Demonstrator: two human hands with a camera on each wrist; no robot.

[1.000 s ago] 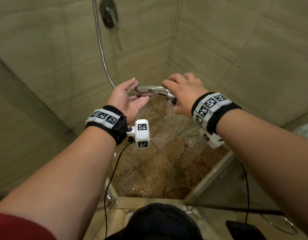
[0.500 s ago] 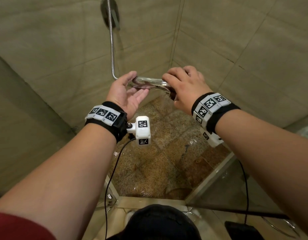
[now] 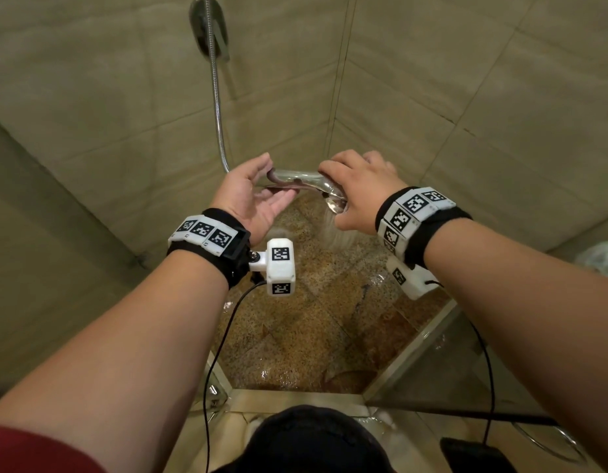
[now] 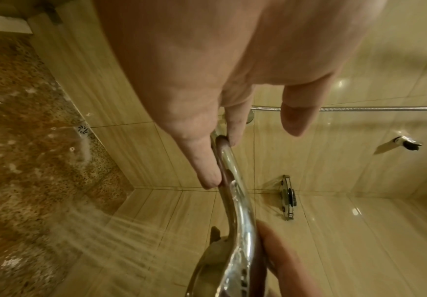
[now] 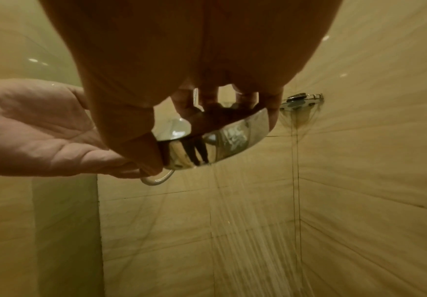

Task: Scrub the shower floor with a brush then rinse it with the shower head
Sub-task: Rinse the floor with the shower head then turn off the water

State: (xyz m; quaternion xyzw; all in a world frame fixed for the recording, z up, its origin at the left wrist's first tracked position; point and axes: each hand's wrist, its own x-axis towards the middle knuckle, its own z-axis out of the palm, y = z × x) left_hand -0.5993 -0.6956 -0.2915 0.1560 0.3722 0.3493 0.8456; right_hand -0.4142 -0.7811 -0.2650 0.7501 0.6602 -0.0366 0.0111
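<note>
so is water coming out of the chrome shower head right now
Yes, streams of water spray from the chrome shower head under the right hand toward the speckled floor.

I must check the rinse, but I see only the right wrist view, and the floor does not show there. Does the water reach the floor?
Observer: Yes. In the left wrist view the spray lands on the speckled brown floor, which is wet.
Operator: Is there a drain?
Observer: Yes, a small round drain sits at the floor's edge, against the wall.
Operator: Where does the hose go?
Observer: In the head view the hose runs down from the wall fitting and curves to the shower head at the left hand.
</note>
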